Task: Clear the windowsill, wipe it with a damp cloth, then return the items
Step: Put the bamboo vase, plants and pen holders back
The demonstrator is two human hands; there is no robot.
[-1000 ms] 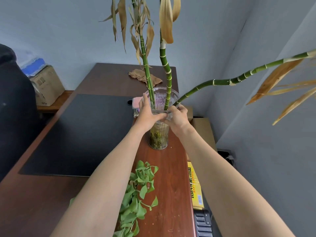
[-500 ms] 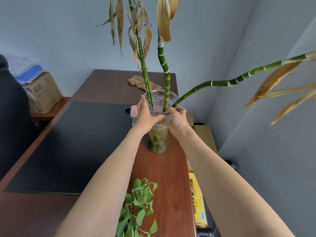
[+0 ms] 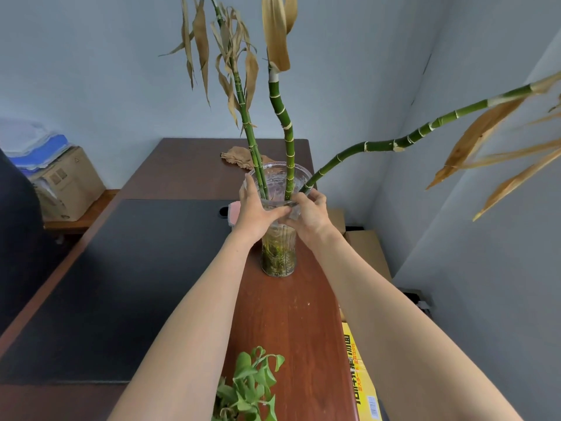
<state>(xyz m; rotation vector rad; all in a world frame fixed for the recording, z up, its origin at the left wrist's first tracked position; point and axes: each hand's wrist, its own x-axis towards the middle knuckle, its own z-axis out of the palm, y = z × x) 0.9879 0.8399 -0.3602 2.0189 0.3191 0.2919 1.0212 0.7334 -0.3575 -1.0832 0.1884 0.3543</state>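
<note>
Presently, the glass vase [image 3: 278, 253] of bamboo stalks [image 3: 287, 138] is gripped below its rim by the left hand [image 3: 256, 209] and right hand [image 3: 309, 212], fingers curled around it, upright on the reddish wooden ledge [image 3: 291, 317].

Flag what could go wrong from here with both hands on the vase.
1. The bent stalk leans far out to the right, so the glass vase may tip that way; the left hand and right hand grip only near its rim.
2. The wooden ledge is narrow, with cardboard boxes below its right edge; a slip could drop the vase there.
</note>
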